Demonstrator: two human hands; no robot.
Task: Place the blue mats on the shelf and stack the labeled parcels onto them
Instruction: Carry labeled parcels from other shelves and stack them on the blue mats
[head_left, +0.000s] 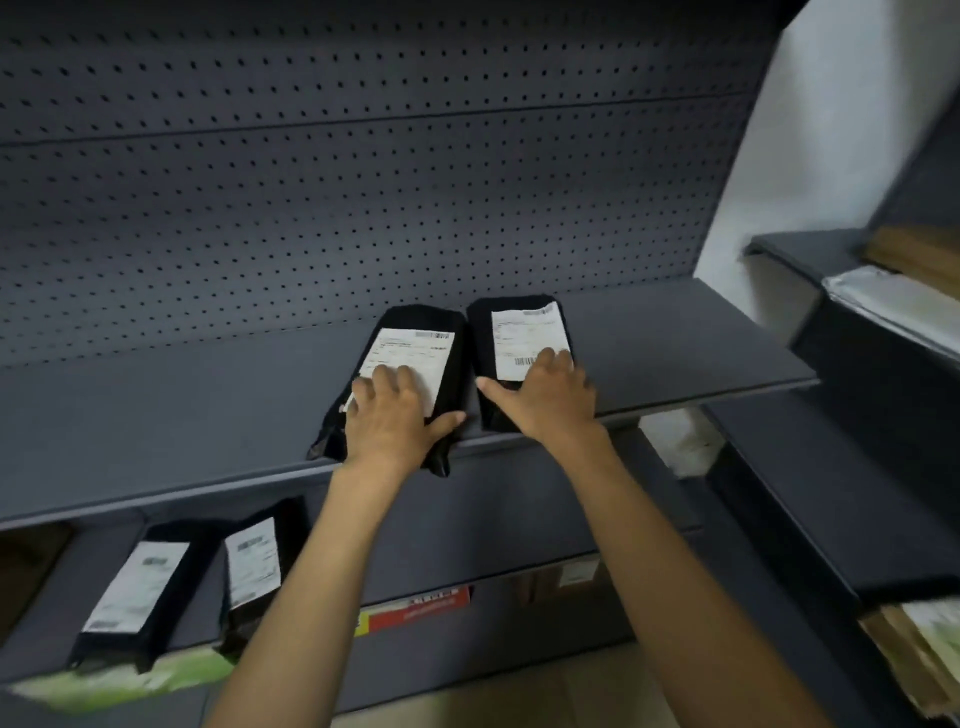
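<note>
Pressing flat with the left hand (387, 415) on the left parcel (415, 345), fingers released and spread over its label. Resting the right hand (545, 400) likewise on the right parcel (524, 332), fingers straight, gripping nothing. Lying under the fingers side by side on the shelf (156, 415), the left parcel overhanging the front edge.

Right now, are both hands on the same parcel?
No, the left hand rests on the left parcel and the right hand on the right parcel.
</note>
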